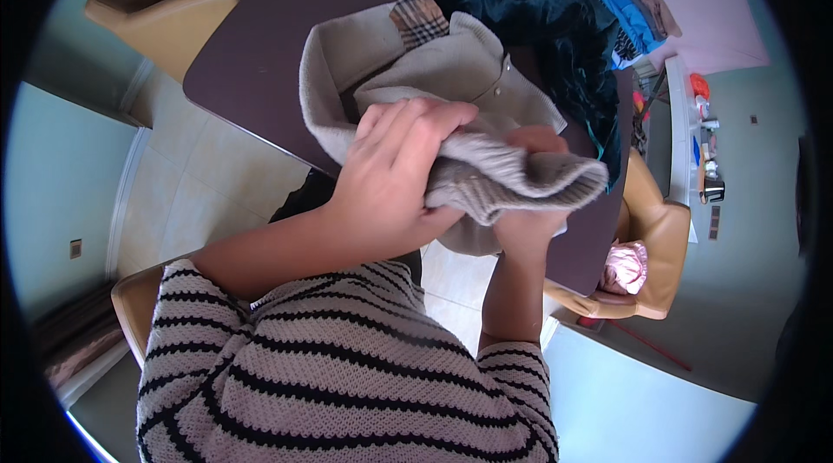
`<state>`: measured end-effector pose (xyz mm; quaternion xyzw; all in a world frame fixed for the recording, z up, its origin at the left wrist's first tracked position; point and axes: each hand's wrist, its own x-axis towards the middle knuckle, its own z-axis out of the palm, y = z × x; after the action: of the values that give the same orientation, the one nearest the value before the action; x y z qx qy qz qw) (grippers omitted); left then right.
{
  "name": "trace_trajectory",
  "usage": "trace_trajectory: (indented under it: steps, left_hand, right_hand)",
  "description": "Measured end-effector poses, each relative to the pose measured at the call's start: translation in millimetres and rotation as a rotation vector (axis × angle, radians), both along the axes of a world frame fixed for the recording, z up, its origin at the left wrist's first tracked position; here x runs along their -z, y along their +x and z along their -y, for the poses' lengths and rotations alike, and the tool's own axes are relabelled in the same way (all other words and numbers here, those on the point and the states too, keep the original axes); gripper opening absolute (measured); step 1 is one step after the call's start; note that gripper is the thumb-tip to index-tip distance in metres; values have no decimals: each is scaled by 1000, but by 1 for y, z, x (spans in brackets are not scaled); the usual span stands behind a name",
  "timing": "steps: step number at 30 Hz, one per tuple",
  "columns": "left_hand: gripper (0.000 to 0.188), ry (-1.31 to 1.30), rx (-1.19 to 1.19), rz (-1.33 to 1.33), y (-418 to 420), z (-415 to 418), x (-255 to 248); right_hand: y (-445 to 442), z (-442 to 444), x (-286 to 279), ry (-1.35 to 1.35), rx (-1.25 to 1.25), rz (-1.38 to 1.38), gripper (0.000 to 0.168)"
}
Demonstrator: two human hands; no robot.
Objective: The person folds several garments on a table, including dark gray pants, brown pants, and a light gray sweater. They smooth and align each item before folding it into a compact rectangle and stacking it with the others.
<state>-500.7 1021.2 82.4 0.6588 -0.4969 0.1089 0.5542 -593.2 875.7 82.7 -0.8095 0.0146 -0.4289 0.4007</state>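
A beige knitted garment (416, 79) with buttons and a checked patch (420, 22) lies bunched over the near part of the dark table. My left hand (400, 163) grips a gathered part of it, fingers bent over the top. My right hand (533, 222) holds the ribbed edge (559, 186) from below and behind, and the knit hides much of its fingers. The ribbed part stands folded between the two hands. Just beyond the garment lies a dark teal velvety cloth (579, 53).
The dark tabletop (260, 66) has a rounded corner at left. Tan chairs stand at the upper left (169, 20) and right (664, 235), the right one holding a pink shiny bundle (626, 268). Folded clothes (631, 14) are stacked on a pink surface (716, 14).
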Motion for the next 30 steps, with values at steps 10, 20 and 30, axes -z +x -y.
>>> trace_trajectory:
  steps: [10, 20, 30]
  left_hand:
    - [48, 72, 71, -50, 26, 38, -35]
    - [29, -425, 295, -71, 2, 84, -11]
    - [43, -39, 151, -65, -24, 68, 25]
  right_hand:
    - [-31, 56, -96, -409, 594, 344, 46]
    - [-30, 39, -173, -351, 774, 549, 29]
    - [-49, 44, -166, -231, 822, 505, 28]
